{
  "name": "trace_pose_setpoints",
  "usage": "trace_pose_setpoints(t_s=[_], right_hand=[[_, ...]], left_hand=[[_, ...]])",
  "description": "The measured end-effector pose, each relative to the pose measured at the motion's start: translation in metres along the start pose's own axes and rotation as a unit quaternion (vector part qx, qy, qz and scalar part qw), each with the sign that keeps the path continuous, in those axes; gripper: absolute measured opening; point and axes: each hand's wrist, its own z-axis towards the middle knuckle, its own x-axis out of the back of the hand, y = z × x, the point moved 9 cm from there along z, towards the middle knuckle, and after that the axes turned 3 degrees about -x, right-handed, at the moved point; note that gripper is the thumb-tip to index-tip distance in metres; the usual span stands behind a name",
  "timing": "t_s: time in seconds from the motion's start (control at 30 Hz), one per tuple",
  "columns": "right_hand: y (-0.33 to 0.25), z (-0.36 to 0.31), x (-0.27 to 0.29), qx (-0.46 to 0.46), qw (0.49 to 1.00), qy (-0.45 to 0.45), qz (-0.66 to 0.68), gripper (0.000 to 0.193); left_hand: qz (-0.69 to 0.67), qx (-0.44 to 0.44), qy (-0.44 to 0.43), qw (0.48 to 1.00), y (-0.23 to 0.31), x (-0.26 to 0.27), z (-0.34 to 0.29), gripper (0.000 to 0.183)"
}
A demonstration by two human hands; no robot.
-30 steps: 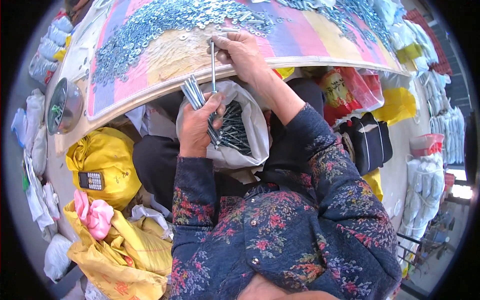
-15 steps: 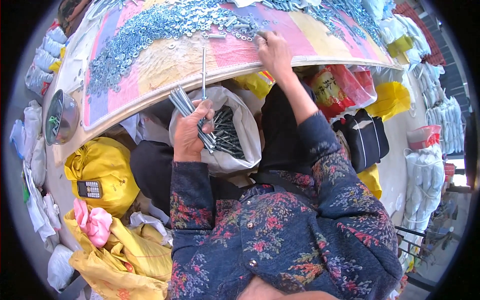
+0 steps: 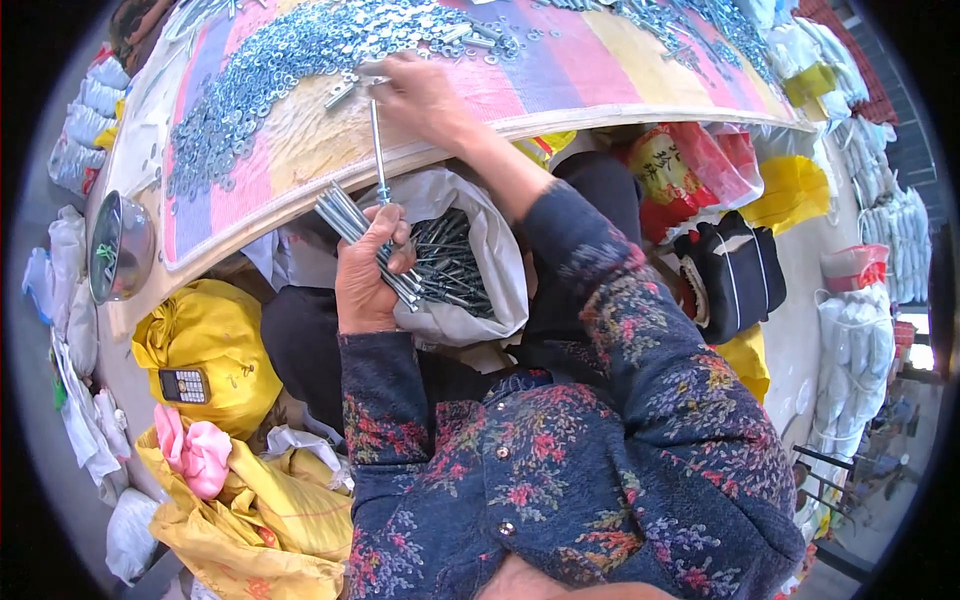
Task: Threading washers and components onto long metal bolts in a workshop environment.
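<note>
My left hand is closed around a bundle of long metal bolts, over a white sack filled with similar bolts. One bolt stands upright out of that fist, with a nut-like piece low on its shank. My right hand is at the table's near edge, its fingertips pinched together by the upright bolt's tip; what they hold is too small and blurred to name. Just left of those fingertips is a short metal sleeve. Behind them spreads a heap of washers.
The table has a striped cloth cover and a raised wooden edge. More metal parts lie at its far right. A metal bowl stands at the left corner. A yellow bag bears a keypad phone. Red-and-white bags sit under the table.
My right hand has moved left along the table, from the right side of the washer heap to the upright bolt's tip. My left hand, still holding the bolts, has shifted slightly left.
</note>
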Motion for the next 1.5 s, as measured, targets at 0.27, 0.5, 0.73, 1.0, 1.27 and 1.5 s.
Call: trace_pose_setpoints(t_s=[0.27, 0.5, 0.73, 1.0, 1.27, 1.5], right_hand=[[0.08, -0.011, 0.08, -0.118, 0.972, 0.034, -0.201, 0.024], [0.07, 0.022, 0.033, -0.049, 0.971, 0.0, -0.233, 0.027], [0.063, 0.006, 0.049, -0.027, 0.98, -0.021, -0.196, 0.03], [0.011, -0.007, 0.064, -0.118, 0.983, -0.101, 0.1, 0.027], [-0.004, -0.023, 0.041, -0.128, 0.946, -0.231, 0.19, 0.034], [-0.033, -0.024, 0.034, -0.203, 0.857, -0.218, 0.421, 0.006]], left_hand=[[0.03, -0.006, 0.034, 0.999, 0.007, 0.003, -0.008, 0.018], [0.03, -0.016, 0.026, 0.999, 0.007, -0.002, -0.006, 0.018], [0.03, -0.028, 0.029, 0.999, 0.009, 0.0, -0.007, 0.019], [0.095, -0.051, 0.078, 0.991, 0.015, 0.003, -0.011, 0.016], [0.103, -0.028, 0.004, 0.994, 0.007, -0.007, -0.015, 0.015], [0.012, -0.012, -0.02, 1.0, 0.006, -0.011, -0.026, 0.012]])
